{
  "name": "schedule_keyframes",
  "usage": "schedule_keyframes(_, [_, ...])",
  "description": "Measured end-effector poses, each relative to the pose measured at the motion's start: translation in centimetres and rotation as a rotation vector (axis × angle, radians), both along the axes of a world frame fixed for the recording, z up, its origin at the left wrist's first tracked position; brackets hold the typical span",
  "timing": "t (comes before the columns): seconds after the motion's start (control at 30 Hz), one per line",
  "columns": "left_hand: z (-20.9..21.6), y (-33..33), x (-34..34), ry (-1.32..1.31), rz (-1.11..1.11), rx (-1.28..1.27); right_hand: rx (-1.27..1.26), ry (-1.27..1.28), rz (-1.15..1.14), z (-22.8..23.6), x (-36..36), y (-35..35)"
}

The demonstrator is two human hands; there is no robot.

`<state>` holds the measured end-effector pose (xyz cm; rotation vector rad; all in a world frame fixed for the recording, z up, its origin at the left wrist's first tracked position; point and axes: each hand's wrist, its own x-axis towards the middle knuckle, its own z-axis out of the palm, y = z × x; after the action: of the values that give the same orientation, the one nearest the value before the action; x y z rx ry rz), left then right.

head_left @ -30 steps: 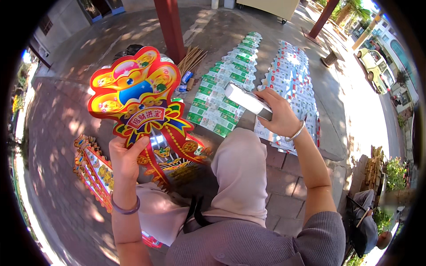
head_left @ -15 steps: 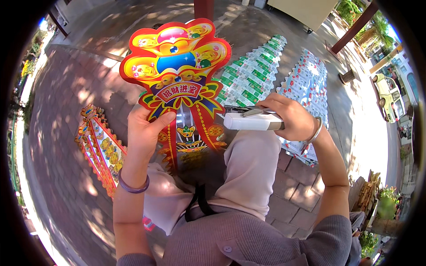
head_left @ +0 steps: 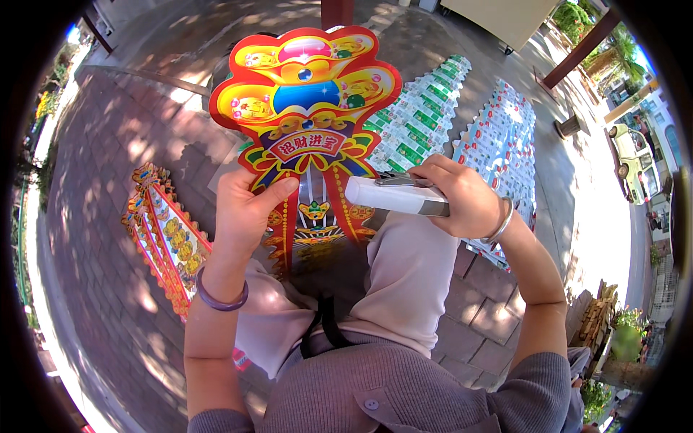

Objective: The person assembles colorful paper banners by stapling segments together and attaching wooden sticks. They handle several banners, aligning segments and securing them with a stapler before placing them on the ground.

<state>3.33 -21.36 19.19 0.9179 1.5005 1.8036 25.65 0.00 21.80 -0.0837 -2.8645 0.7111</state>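
Observation:
My left hand (head_left: 245, 209) grips a bright red, yellow and blue paper ornament (head_left: 307, 94) by its lower left side and holds it upright in front of me. Red and gold ribbons hang from the ornament down over my lap. My right hand (head_left: 455, 195) is closed around a white stapler (head_left: 393, 196), whose nose points left and touches the ornament's right ribbon. A purple bangle sits on my left wrist and a silver one on my right.
Rows of green-and-white printed paper sheets (head_left: 419, 123) and red-and-white ones (head_left: 505, 144) lie on the brick paving ahead. A stack of colourful ornaments (head_left: 162, 238) lies on the ground at my left. A red post (head_left: 570, 54) stands far right.
The ornament has been raised and brought to the centre. My right hand has carried the stapler from above the paper rows down to the ornament's right side.

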Motion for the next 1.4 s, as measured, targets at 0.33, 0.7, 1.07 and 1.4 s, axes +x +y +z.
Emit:
schedule_keyframes(0.33, [0.1,0.2,0.0,0.036,0.017,-0.031,0.052,0.018,-0.083,-0.7,-0.1,-0.5])
schedule_keyframes(0.7, [1.3,0.9,-0.6,-0.095,0.051,0.079,0.189,0.149,-0.216,0.0,-2.0,0.4])
schedule_keyframes(1.07, [1.2,-0.4,-2.5,0.029,-0.079,-0.031,0.304,0.203,-0.229,3.3,-4.0,0.5])
schedule_keyframes(1.4, [0.3,-1.2,-3.3,0.063,0.031,0.051,0.281,0.154,0.023,2.9,-3.0,2.6])
